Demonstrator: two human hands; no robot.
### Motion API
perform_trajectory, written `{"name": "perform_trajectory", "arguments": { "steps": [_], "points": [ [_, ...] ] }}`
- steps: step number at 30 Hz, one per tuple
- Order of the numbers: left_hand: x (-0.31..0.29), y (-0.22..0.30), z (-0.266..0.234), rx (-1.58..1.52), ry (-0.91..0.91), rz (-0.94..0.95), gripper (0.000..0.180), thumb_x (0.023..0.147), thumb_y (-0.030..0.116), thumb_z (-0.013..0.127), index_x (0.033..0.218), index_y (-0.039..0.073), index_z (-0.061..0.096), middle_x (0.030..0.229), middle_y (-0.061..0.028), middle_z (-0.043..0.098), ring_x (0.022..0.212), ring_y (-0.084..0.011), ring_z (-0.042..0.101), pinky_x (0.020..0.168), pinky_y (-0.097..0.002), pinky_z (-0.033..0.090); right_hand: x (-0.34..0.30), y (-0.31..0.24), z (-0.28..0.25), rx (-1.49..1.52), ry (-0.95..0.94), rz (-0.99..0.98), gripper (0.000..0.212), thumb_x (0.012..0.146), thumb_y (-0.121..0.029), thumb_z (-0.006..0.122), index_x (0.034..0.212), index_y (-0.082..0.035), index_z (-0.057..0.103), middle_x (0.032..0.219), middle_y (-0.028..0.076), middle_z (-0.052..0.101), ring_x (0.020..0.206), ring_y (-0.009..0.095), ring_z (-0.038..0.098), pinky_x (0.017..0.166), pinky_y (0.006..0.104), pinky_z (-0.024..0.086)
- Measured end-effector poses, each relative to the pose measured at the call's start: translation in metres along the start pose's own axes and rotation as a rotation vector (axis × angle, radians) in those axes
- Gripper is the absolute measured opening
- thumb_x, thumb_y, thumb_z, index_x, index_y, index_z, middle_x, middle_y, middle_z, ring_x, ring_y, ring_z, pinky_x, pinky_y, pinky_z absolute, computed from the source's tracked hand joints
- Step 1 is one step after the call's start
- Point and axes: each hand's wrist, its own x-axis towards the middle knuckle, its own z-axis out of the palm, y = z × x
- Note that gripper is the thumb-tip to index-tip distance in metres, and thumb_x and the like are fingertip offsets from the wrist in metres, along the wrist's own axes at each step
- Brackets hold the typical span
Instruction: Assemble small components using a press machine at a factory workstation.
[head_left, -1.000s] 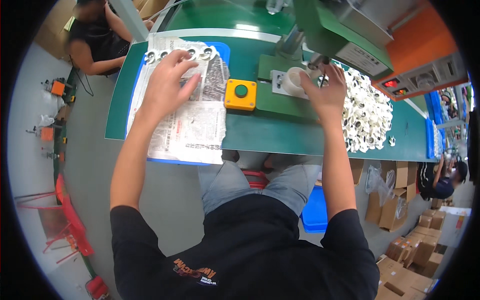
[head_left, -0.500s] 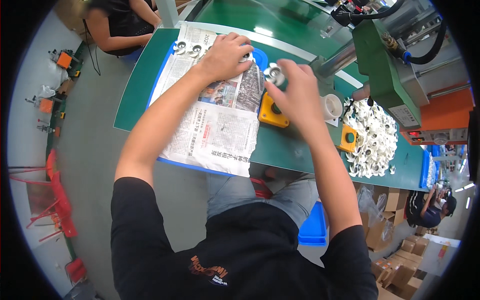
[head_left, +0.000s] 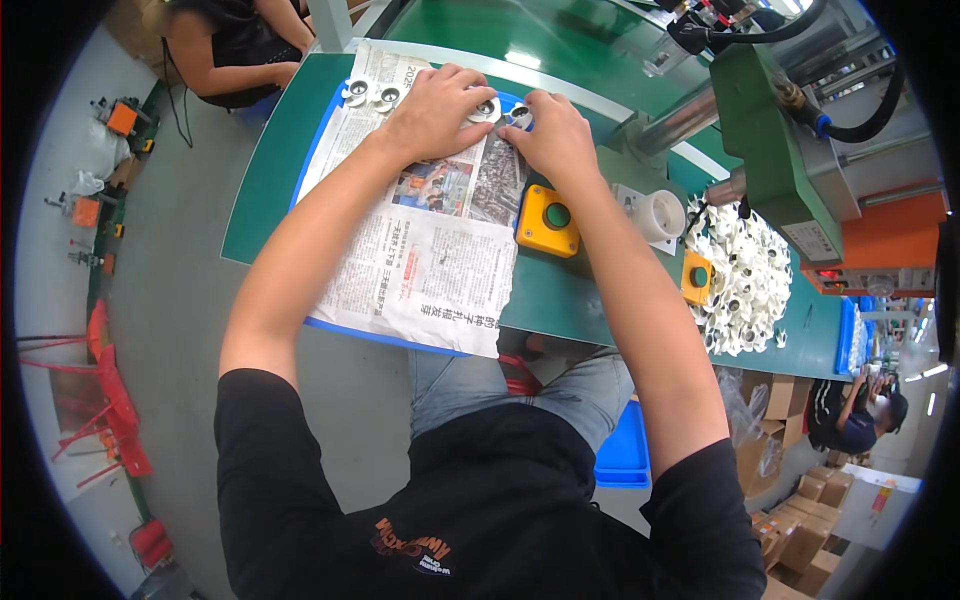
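My left hand [head_left: 438, 115] rests at the far part of a newspaper sheet [head_left: 430, 265], its thumb and fingers closed around a white impeller-like part [head_left: 487, 110] with a dark centre. Just to its right, my right hand [head_left: 555, 138] pinches a second white impeller [head_left: 520, 116] between thumb and fingers, over the tray's far right corner. Two more white impellers, a left one [head_left: 357, 91] and a right one [head_left: 388, 95], lie on the paper left of my left hand. The sheet covers most of a blue tray [head_left: 385, 342].
A yellow box with a green button [head_left: 537, 222] stands beside the tray, and another yellow button box [head_left: 697, 277] is farther right. A white ring [head_left: 660, 215] sits between them, below a green press [head_left: 775, 140]. Many white impellers [head_left: 745, 280] are heaped at right. Another person [head_left: 235, 55] sits far left.
My right hand has moved left and slightly away from me with its impeller, from above the yellow button box to the tray's far corner, close to my left hand. The left hand barely shifted.
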Motion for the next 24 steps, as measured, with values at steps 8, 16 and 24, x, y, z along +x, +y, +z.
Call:
{"name": "perform_trajectory", "arguments": {
  "steps": [8,16,24],
  "points": [
    [-0.003,-0.001,-0.007,0.008,-0.014,-0.010,0.048,0.089,0.039,0.077,0.126,0.009,0.072,0.130,-0.0111,0.067,0.128,-0.0284,0.058,0.109,-0.0468,0.042,-0.008,0.005,-0.001,0.046,0.058,-0.094,0.063,0.081,-0.035,0.086,0.132,-0.004,0.067,0.116,0.017,0.073,0.106,0.033,0.072,0.095,0.0424,0.056],
    [-0.025,-0.033,-0.064,0.059,0.100,-0.112,0.042,0.092,0.033,0.074,0.124,0.006,0.073,0.129,-0.0130,0.069,0.126,-0.0314,0.061,0.111,-0.0452,0.044,-0.010,0.020,-0.004,0.234,0.003,-0.064,0.056,0.084,-0.023,0.081,0.134,-0.003,0.065,0.115,0.013,0.076,0.096,0.029,0.073,0.089,0.0398,0.058],
    [-0.062,-0.121,-0.081,-0.449,0.109,-0.860,0.038,0.099,0.030,0.069,0.118,-0.002,0.075,0.104,-0.0122,0.078,0.093,-0.0163,0.071,0.087,-0.0312,0.053,-0.026,0.012,-0.010,0.104,0.108,-0.030,0.047,0.084,-0.027,0.080,0.120,-0.002,0.065,0.111,0.017,0.072,0.102,0.035,0.071,0.090,0.0465,0.056]
  ]
}}
